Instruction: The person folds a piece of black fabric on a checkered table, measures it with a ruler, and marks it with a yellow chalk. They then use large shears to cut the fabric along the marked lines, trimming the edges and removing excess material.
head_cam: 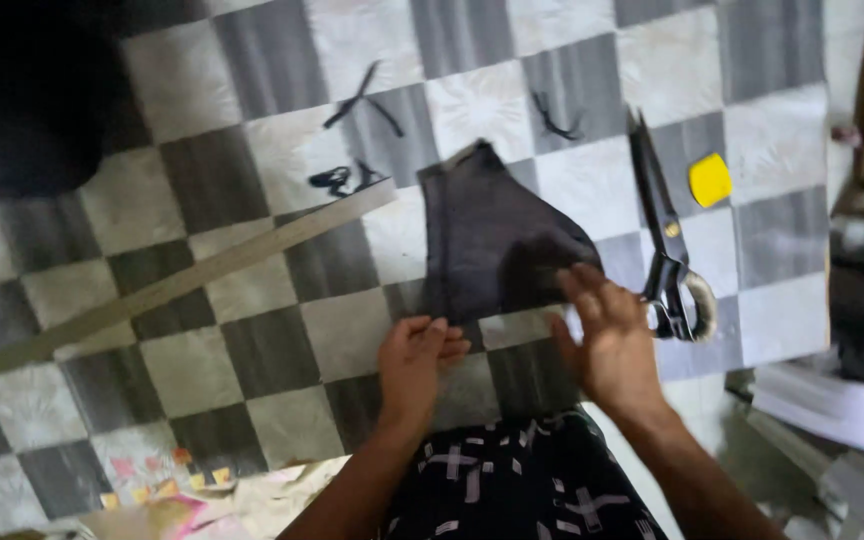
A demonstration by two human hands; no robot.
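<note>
Both hands, left [414,358] & right [607,335], lie flat, fingers together, on dark fabric piece [497,245]; keep it smoothed. Scissors [667,250] just right of fabric.

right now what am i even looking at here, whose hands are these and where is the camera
There is no machine here: a person wears a camera on the head, so the single picture looks down at their own two bare hands. The left hand and right hand both press on the near edge of a piece of dark cloth spread on a checkered grey and white surface. Neither hand has lifted anything. Right of the cloth lie large scissors and a small yellow piece, probably chalk. To the left lies a long ruler, with dark cloth scraps beyond it.
</note>
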